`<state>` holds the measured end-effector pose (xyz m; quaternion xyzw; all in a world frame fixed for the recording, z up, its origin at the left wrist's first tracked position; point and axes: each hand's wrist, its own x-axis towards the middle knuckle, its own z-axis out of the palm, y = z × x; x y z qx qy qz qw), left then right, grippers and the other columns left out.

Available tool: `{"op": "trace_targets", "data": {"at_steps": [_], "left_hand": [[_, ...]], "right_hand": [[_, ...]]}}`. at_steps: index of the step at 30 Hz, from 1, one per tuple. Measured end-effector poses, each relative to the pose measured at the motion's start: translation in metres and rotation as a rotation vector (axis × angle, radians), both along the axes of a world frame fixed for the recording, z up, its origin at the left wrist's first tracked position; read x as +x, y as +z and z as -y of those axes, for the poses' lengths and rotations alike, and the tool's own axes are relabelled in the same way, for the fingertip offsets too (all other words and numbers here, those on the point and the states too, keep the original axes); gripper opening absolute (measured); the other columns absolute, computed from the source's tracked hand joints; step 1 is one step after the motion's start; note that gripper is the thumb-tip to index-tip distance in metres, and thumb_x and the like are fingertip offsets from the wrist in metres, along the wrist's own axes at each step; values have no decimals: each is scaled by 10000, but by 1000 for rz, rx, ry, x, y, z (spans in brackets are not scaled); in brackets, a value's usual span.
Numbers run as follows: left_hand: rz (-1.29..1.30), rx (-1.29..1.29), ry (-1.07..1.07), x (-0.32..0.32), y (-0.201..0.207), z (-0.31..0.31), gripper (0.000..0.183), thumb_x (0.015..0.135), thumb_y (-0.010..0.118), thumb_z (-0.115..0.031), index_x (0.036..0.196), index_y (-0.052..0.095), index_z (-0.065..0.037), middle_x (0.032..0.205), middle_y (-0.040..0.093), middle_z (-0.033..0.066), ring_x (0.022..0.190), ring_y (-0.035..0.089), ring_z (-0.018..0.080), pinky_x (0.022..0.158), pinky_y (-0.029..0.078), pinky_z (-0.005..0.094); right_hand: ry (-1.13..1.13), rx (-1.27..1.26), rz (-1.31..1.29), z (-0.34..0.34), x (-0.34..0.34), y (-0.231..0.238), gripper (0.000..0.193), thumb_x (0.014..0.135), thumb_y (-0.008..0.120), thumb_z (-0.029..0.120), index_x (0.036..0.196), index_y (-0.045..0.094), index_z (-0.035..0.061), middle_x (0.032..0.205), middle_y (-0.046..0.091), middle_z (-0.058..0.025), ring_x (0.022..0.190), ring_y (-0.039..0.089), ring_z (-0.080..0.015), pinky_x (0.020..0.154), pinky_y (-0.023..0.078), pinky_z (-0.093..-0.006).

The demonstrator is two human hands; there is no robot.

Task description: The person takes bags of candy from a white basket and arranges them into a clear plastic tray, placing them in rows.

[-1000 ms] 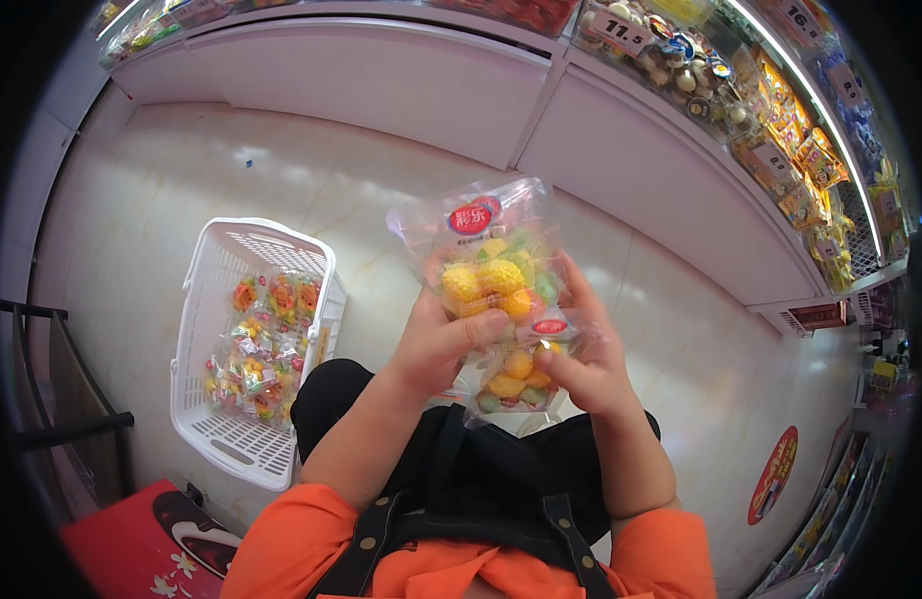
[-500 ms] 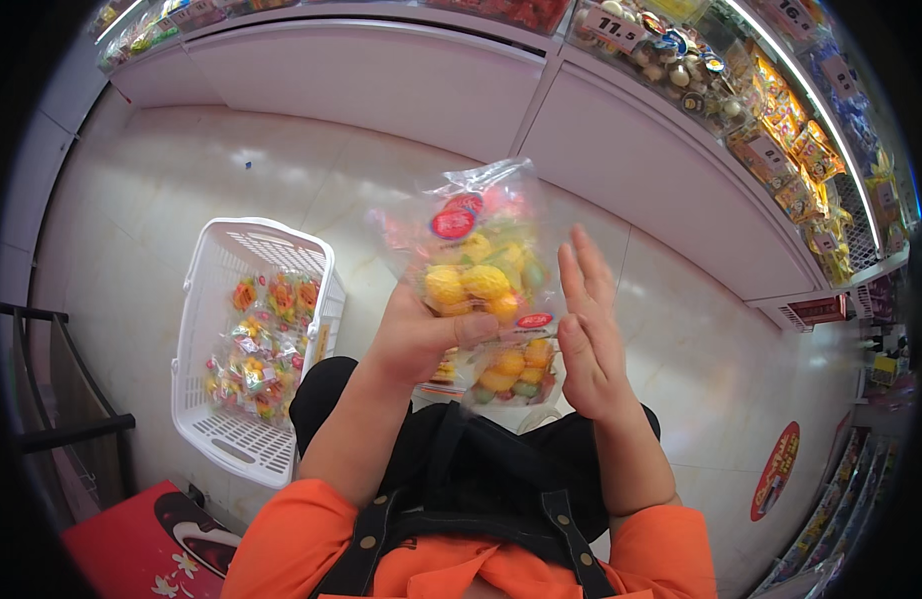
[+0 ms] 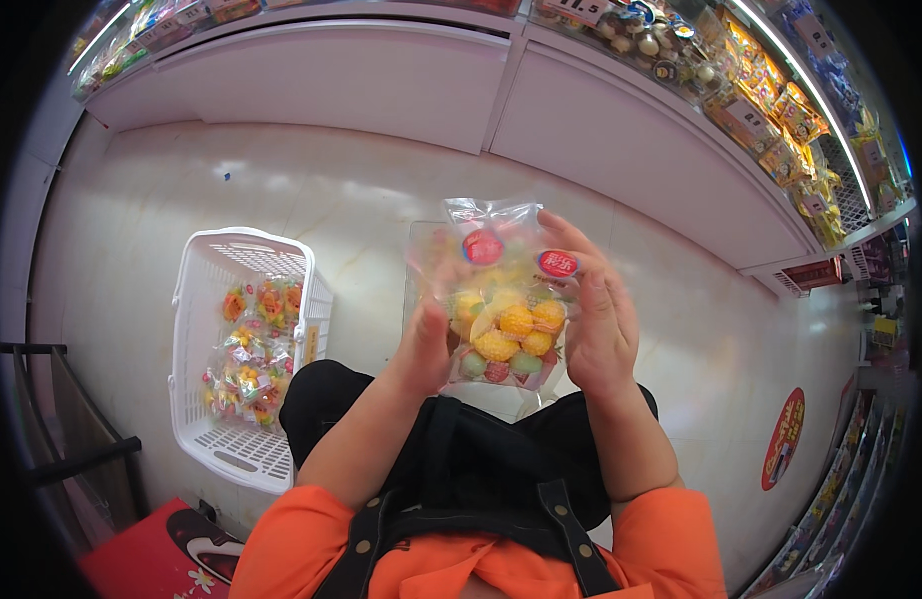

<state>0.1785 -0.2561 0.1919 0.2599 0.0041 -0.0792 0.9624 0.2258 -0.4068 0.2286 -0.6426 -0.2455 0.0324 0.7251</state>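
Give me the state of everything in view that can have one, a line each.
Bare left hand: thumb up, grip unclear.
Bare right hand: fingers extended, grip unclear.
Clear plastic bags of yellow, green and red pieces: held overlapping between both hands, seals unclear.
White slatted plastic basket: upright, partly filled.
Small clear plastic packets of colourful pieces: piled in the basket.
Flat white cabinet fronts: closed.
Thin white light strip: lit.

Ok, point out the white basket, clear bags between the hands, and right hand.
White basket (image 3: 243, 460), head view: perforated near end wall.
Clear bags (image 3: 513, 339), head view: front bag's middle.
Right hand (image 3: 602, 339), head view: thumb side.
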Motion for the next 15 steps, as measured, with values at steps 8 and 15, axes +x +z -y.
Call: {"op": "trace_targets", "data": {"at_steps": [8, 15], "left_hand": [[-77, 343, -161, -5, 8, -5, 717, 596, 669, 26, 1228, 334, -18, 1168, 455, 121, 1076, 486, 223, 883, 432, 358], [364, 492, 249, -3, -1, -15, 595, 553, 595, -10, 1119, 412, -26, 1168, 438, 123, 1106, 440, 226, 927, 370, 353]], "right_hand": [[-194, -411, 293, 4, 1, 4, 535, 813, 606, 312, 1240, 429, 41, 1315, 348, -182, 1130, 424, -267, 917, 356, -364], [182, -513, 318, 6, -1, 28, 1230, 462, 862, 293, 1397, 101, 50, 1242, 363, -155, 1085, 422, -291, 858, 400, -370]]}}
